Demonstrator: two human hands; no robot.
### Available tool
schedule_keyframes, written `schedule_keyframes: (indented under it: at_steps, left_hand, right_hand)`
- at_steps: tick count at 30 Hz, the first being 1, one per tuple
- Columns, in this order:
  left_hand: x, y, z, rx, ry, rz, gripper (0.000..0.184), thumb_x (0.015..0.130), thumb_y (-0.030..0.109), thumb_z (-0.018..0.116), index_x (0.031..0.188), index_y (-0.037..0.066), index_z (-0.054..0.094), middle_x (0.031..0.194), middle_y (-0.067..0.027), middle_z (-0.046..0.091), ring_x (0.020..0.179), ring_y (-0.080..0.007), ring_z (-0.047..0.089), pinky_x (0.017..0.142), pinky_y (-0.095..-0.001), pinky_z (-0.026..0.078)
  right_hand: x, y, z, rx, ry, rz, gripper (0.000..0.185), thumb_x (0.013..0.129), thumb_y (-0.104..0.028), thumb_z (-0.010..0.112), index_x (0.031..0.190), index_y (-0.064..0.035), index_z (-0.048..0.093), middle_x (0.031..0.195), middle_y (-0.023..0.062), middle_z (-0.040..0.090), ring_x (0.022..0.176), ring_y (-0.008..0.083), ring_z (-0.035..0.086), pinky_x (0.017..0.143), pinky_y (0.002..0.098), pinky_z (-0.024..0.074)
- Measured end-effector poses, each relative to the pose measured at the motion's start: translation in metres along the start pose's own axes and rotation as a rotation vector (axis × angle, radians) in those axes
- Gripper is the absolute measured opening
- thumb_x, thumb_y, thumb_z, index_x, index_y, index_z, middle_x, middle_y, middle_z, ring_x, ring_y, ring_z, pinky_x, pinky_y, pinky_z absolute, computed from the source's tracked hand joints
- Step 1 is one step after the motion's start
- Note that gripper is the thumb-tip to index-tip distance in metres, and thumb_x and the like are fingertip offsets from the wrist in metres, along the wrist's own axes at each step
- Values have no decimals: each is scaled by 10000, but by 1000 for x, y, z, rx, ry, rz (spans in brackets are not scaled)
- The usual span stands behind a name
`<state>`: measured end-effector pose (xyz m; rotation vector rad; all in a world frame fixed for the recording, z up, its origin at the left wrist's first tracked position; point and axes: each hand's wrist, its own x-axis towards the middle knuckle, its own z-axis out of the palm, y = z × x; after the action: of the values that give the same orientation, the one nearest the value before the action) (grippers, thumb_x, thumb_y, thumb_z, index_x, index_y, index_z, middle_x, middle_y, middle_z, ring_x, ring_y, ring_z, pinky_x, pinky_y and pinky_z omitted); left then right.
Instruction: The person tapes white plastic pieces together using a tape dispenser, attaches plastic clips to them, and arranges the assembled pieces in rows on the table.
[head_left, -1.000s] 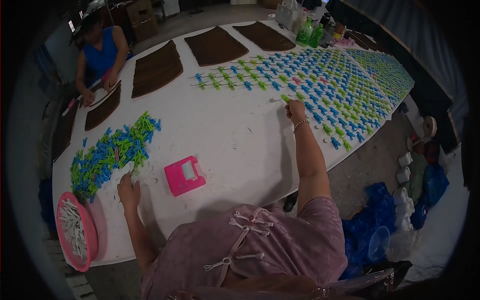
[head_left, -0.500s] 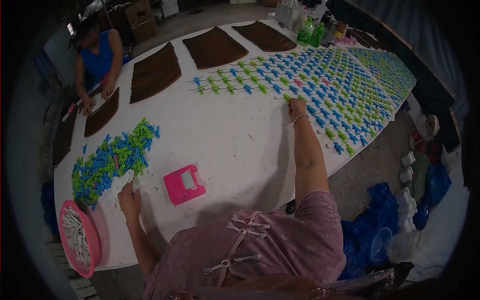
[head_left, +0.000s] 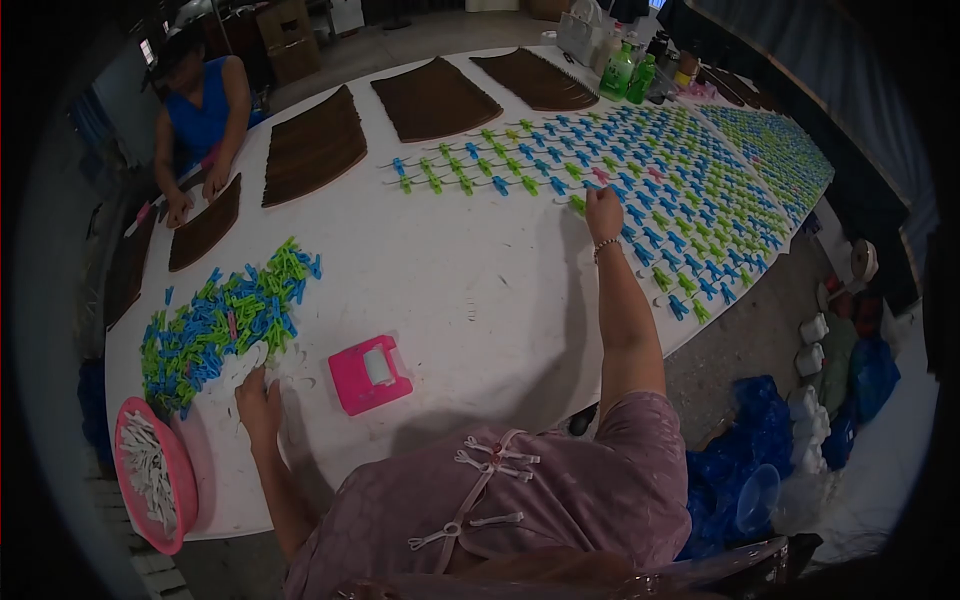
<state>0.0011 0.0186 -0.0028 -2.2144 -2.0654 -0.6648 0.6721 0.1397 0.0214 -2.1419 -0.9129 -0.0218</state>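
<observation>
Right hand (head_left: 604,212) has shifted slightly far and right; green clothespin (head_left: 577,205) now just left of it. Fingers curled, contents hidden. Suggests I'm working along this row. My left hand (head_left: 260,403): beside loose clothespin pile (head_left: 230,312), near left; grip unclear.

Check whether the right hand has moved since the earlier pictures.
Yes: the right hand has shifted slightly forward and rightward, judged against the pink dispenser on the table.
</observation>
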Motion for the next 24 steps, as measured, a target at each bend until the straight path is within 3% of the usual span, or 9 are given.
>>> schedule_keyframes:
  at_steps: [4, 6, 9, 12, 14, 24]
  left_hand:
    - [-1, -1, 3, 12, 48, 29, 371, 783, 122, 665, 1132, 9, 612, 1069, -173, 646, 942, -364, 578, 833, -422, 444]
    - [-2, -3, 4, 16, 55, 13, 370, 780, 117, 667, 1131, 11, 612, 1062, -172, 647, 938, -362, 578, 828, -422, 444]
    - [-2, -5, 6, 1, 72, 50, 371, 778, 107, 669, 1134, 17, 610, 1065, -169, 646, 929, -359, 577, 826, -420, 442]
    - [-2, -3, 4, 11, 70, 50, 378, 777, 101, 671, 1140, 19, 606, 1067, -166, 645, 924, -353, 576, 827, -414, 440]
    - [-1, 1, 0, -20, -2, -28, 382, 776, 104, 678, 1140, 9, 607, 1147, -177, 627, 1005, -364, 557, 890, -417, 423]
    - [-1, -4, 3, -11, 6, -1, 378, 781, 103, 670, 1142, 11, 606, 1148, -177, 627, 1015, -362, 557, 895, -420, 421]
  right_hand:
    - [20, 2, 18, -133, -90, -224, 230, 900, -273, 565, 990, -116, 707, 885, 93, 708, 795, 304, 626, 718, 422, 502]
    - [28, -4, 25, -383, -138, -399, 198, 885, -232, 570, 1007, -178, 716, 954, 72, 706, 943, 296, 600, 827, 442, 464]
    - [32, -16, 31, -449, -181, -451, 192, 877, -205, 566, 983, -203, 727, 988, 55, 699, 1015, 278, 571, 875, 448, 422]
    - [28, -31, 28, -589, -230, -443, 196, 882, -205, 560, 967, -209, 737, 997, 44, 696, 1017, 264, 571, 863, 436, 424]
    - [32, -29, 34, -604, -253, -436, 199, 880, -199, 560, 964, -209, 740, 982, 46, 696, 1016, 262, 570, 863, 431, 424]
    - [39, -21, 43, -621, -270, -414, 197, 870, -181, 569, 958, -204, 744, 949, 59, 698, 1032, 259, 564, 886, 429, 424]
